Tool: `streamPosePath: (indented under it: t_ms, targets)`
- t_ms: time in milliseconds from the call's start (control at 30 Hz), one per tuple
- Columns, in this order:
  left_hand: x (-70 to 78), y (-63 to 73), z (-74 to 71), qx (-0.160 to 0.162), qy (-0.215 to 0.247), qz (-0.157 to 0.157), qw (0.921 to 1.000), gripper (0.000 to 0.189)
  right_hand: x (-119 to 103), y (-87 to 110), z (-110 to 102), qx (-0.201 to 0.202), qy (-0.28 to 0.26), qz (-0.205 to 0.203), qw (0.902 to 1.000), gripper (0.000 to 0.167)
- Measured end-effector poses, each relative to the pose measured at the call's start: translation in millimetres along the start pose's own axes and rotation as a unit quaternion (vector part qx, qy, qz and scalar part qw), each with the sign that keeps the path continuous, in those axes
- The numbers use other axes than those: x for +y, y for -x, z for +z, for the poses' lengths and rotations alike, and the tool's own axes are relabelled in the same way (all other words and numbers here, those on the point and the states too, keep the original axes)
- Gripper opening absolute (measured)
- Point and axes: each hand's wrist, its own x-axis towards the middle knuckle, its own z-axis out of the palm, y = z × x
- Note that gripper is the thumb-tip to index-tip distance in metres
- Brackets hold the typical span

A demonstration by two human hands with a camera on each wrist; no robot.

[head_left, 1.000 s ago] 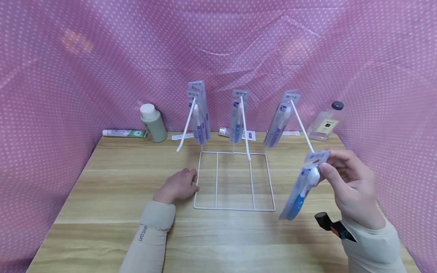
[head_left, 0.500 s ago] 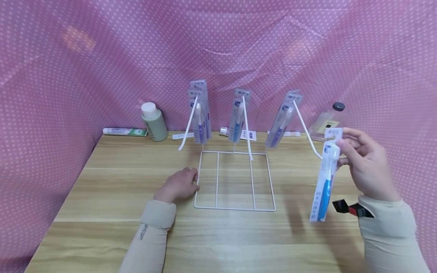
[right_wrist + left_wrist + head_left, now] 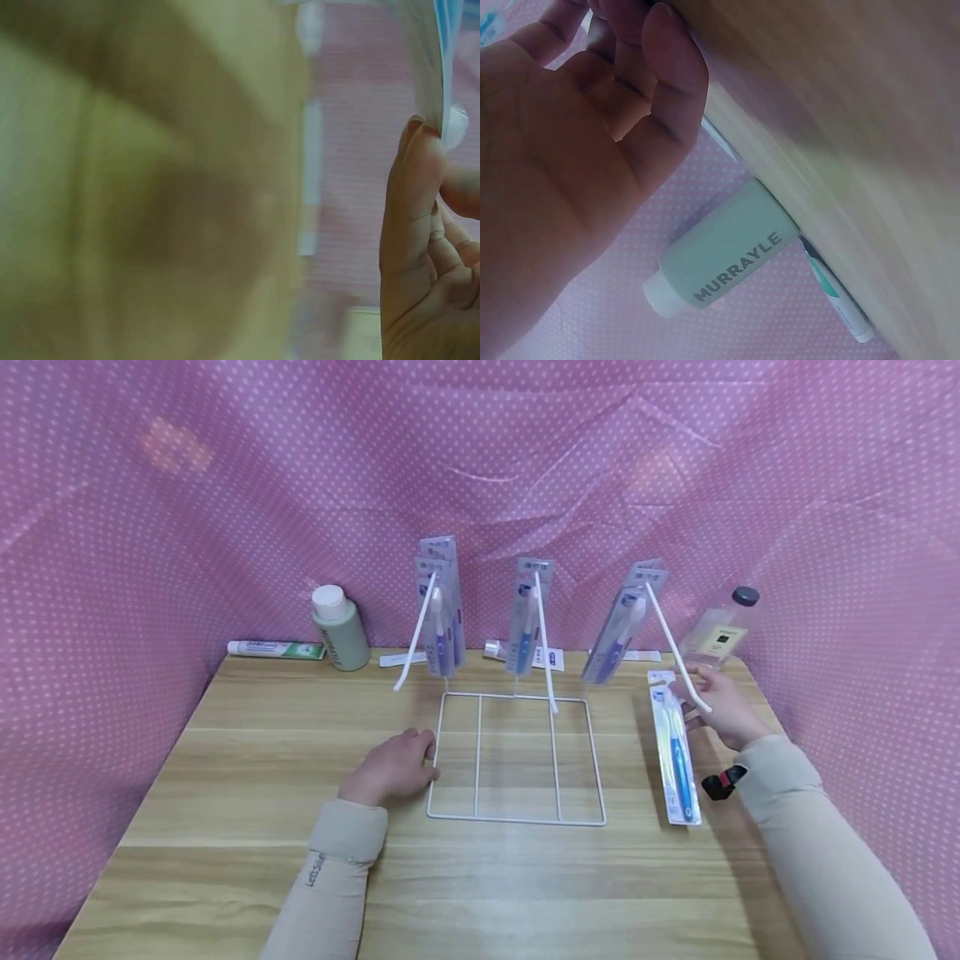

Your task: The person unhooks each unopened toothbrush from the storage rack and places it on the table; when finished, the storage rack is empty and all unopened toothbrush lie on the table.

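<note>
My right hand point(image 3: 723, 710) pinches a packaged toothbrush point(image 3: 679, 760) with a blue handle near its top end. The pack hangs at the right of the table, beside the right hook of a white wire display rack point(image 3: 517, 819). In the right wrist view, thumb and finger meet on the pack's edge point(image 3: 429, 67). My left hand point(image 3: 393, 766) grips the left base wire of the rack; in the left wrist view its fingers are curled. Toothbrush packs hang on the left hook point(image 3: 441, 643), the middle hook point(image 3: 522, 639) and the right hook point(image 3: 611, 643).
A green bottle point(image 3: 342, 635) with a white cap and a toothpaste box point(image 3: 276, 650) stand at the back left. A clear bottle point(image 3: 716, 639) with a black cap is at the back right, behind my right hand. A toothpaste tube point(image 3: 493, 649) lies behind the rack.
My right hand drew the toothbrush pack rightward off the tip of the right hook, then lowered it and moved back left beside that hook. My left hand stayed on the rack.
</note>
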Motion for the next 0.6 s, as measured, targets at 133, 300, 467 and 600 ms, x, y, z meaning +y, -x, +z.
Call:
streamPosePath:
  t_ms: [133,300,467,600]
  targets:
    - [0.6,0.9,-0.4,-0.002,0.001,-0.001,1.0,0.023,23,-18.1,13,-0.043,-0.023,0.057,0.9972,0.055]
    - [1.9,2.2,-0.1,-0.007,0.007,0.001,0.9999,0.021,35,-28.2,27,-0.058,-0.03,0.096,0.9932,0.046]
    - [3.0,4.1,-1.3,-0.002,0.006,0.002,1.0,0.021,25,-29.6,37,-0.023,0.048,0.092,0.9943,0.034]
    - [2.9,5.2,-2.6,0.001,0.003,0.003,1.0,0.021,17,-30.7,39,-0.007,0.1,0.098,0.99,0.029]
